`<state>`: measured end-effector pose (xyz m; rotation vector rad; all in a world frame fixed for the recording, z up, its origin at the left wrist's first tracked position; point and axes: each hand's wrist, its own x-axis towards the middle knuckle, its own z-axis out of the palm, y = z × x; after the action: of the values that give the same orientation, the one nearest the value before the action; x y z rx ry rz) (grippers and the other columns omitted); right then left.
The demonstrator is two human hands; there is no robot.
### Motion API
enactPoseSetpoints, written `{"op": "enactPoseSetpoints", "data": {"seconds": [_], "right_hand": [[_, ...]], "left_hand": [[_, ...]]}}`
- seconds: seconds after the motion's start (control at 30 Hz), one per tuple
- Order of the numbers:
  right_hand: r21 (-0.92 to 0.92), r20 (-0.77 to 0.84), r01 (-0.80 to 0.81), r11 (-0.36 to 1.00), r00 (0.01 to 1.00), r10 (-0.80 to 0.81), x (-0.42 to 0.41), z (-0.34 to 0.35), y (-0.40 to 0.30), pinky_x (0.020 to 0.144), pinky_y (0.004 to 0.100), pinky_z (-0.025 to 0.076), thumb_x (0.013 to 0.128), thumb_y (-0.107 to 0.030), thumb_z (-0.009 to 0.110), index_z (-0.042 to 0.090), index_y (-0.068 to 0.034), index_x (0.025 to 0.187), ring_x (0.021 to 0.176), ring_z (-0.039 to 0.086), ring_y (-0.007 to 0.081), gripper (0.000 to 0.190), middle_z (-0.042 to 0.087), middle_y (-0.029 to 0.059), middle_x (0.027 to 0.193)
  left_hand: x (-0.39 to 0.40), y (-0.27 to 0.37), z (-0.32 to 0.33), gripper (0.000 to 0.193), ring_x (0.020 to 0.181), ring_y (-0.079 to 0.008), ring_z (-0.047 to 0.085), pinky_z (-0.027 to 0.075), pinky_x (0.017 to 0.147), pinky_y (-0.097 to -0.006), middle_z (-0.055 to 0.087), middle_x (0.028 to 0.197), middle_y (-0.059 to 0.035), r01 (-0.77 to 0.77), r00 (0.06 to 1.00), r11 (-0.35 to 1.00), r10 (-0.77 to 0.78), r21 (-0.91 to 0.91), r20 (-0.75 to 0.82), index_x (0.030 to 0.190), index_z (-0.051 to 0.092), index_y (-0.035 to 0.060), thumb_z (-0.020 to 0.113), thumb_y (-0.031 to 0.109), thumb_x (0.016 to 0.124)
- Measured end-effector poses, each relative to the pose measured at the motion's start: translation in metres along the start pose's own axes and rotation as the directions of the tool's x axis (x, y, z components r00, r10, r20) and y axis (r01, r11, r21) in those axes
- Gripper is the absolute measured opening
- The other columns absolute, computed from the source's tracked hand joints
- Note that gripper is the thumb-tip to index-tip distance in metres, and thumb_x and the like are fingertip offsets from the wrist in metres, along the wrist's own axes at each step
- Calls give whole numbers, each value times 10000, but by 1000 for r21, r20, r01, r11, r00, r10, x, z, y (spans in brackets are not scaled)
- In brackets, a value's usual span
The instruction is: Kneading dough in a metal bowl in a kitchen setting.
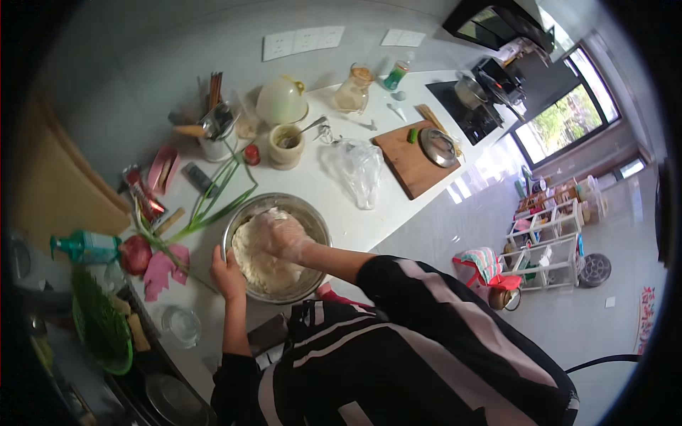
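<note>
A round metal mixing bowl [325, 229] stands near the counter's front edge, with pale floury dough [266, 269] inside. My left hand [229, 274] grips the bowl's left rim. Inside the bowl, my right hand [282, 234] is down in the dough, coated with flour. Its fingertips are hidden, so their grip cannot be made out. Green onions [213, 205] lie just past the bowl's upper left side. A crumpled clear plastic bag [359, 170] rests to the upper right of the bowl.
A wooden cutting board [407, 170] carries a metal lid [438, 147]. Behind the bowl stand a stone-coloured mortar [286, 154] and a utensil holder [216, 141]. A red onion [135, 255], a green pump bottle [88, 248] and a glass bowl [181, 326] are at left, beside the sink [176, 381].
</note>
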<state>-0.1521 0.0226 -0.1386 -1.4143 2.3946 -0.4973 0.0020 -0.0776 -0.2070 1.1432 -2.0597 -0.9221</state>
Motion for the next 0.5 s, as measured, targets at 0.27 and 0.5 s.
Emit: {"op": "enactPoseSetpoints", "data": {"seconds": [0.27,0.5], "right_hand": [[26,203,-248,968,950,237,42,50,-19,1090,470,214,739,-594,594,285,12,1403,1221,481,355,951,546,206,1260],[203,231,-175,963,965,126,0,-9,-11,956,431,398,739,-379,679,540,-156,1203,1056,585,312,534,621,157,1091]], "left_hand": [[3,13,0,303,733,-393,608,459,647,-428,634,829,-235,33,998,998,-37,-55,-57,1067,587,-27,472,232,959],[4,12,0,282,725,-386,590,443,649,-426,619,825,-226,-21,1000,999,22,27,-12,1016,589,-17,457,226,963]]}}
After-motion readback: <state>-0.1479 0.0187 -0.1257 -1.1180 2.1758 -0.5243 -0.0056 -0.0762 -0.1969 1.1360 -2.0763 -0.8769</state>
